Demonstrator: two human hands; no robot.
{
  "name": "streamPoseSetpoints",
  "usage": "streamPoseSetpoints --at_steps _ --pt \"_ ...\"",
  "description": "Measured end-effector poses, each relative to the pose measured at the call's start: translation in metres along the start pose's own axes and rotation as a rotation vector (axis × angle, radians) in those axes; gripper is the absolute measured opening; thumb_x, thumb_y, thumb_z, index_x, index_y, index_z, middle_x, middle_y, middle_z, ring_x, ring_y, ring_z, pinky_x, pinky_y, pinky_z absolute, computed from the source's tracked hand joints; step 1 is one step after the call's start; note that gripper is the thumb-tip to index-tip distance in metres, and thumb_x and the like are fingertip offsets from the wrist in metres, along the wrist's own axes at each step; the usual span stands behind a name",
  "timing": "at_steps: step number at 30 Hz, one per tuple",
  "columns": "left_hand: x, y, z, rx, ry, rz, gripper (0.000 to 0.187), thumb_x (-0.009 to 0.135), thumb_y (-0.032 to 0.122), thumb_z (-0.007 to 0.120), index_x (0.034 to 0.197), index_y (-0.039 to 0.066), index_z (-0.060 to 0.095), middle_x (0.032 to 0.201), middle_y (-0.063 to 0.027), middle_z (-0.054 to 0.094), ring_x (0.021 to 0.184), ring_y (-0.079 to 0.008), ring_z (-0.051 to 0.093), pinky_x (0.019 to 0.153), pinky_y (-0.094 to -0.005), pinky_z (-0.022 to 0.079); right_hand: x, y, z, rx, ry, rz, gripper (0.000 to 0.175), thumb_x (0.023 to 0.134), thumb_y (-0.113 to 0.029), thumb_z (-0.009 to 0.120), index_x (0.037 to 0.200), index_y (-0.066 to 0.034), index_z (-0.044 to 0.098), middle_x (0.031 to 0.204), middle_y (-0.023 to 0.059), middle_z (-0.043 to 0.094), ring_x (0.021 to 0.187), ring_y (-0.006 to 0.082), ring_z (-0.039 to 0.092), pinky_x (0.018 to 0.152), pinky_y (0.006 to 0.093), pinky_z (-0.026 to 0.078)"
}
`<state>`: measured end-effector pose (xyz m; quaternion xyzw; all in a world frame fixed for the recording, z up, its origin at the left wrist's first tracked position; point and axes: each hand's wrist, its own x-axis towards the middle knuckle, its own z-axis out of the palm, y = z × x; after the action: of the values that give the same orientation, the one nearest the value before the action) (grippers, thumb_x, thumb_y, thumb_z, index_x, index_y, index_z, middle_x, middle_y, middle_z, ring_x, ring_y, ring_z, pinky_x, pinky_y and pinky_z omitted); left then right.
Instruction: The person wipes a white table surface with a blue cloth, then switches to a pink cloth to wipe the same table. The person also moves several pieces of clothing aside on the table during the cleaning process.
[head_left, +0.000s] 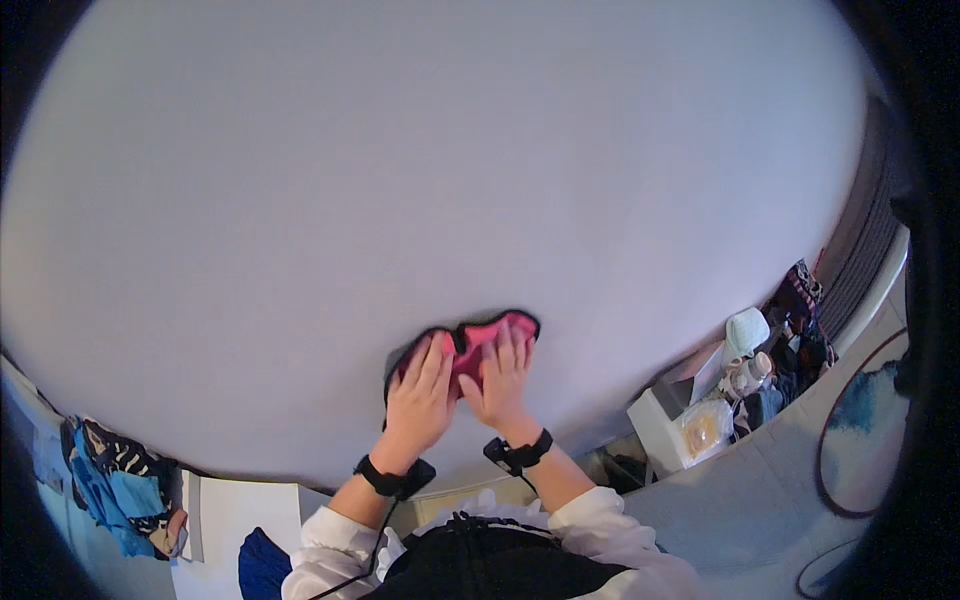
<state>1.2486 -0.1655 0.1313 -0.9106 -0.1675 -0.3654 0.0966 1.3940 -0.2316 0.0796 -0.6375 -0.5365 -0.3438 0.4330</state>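
Note:
A pink fabric piece with black edging (484, 330) lies on a large pale, smooth surface (450, 187), close to its near edge. My left hand (422, 394) rests flat over the left part of the piece, fingers pointing away from me. On its right part lies my right hand (501, 375), fingers slightly spread and a little blurred, the thumb towards my left hand. A short black strip shows between the two hands at the piece's far edge. Both palms face down and hide much of the fabric.
Right of the surface, a white box (660, 431) stands by a clear plastic packet (705, 431), a jar (754, 367) and heaped dark cloth (799, 330). At the lower left are blue and patterned garments (127, 487) and a dark blue cloth (262, 564) on a white surface.

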Motion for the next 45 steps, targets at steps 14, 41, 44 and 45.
streamPoseSetpoints --at_steps 14,41,44,45 --pt "0.099 -0.007 -0.057 0.037 0.351 -0.139 0.056 0.081 0.021 0.065 0.130 -0.001 0.050 0.150 -0.0185 0.033 0.141 -0.0361 0.028 0.110 -0.0552 0.020 0.191 -0.026 -0.062 -0.026 0.056 -0.185 0.063 0.082 -0.052 0.060 0.129 -0.0088 0.056 0.146 0.0178 0.040 0.135 0.0389 0.033 0.110 0.0585 0.019" --pt "-0.050 -0.149 -0.036 0.090 0.511 -0.315 0.062 0.085 0.028 0.059 0.132 -0.009 0.043 0.147 -0.0287 0.032 0.137 -0.0498 0.026 0.109 -0.0625 0.017 0.083 -0.171 0.076 0.160 0.061 -0.298 0.037 0.084 -0.017 0.054 0.118 -0.0057 0.065 0.137 0.0062 0.055 0.129 0.0193 0.047 0.105 0.0435 0.024" --pt "-0.101 -0.158 -0.007 0.117 0.442 -0.284 0.053 0.083 0.031 0.061 0.121 -0.005 0.051 0.138 -0.0296 0.041 0.130 -0.0538 0.032 0.103 -0.0667 0.023 0.048 -0.170 0.089 0.184 -0.070 -0.418 0.036 0.082 -0.016 0.056 0.115 -0.0074 0.067 0.134 0.0043 0.058 0.127 0.0153 0.049 0.101 0.0399 0.028" --pt "-0.123 -0.158 0.001 0.119 0.366 -0.298 0.052 0.082 0.031 0.062 0.118 -0.005 0.053 0.135 -0.0290 0.042 0.128 -0.0536 0.034 0.102 -0.0671 0.024 0.030 -0.167 0.097 0.211 -0.131 -0.457 0.035 0.082 -0.016 0.057 0.115 -0.0069 0.067 0.135 0.0047 0.057 0.125 0.0158 0.050 0.098 0.0374 0.033"
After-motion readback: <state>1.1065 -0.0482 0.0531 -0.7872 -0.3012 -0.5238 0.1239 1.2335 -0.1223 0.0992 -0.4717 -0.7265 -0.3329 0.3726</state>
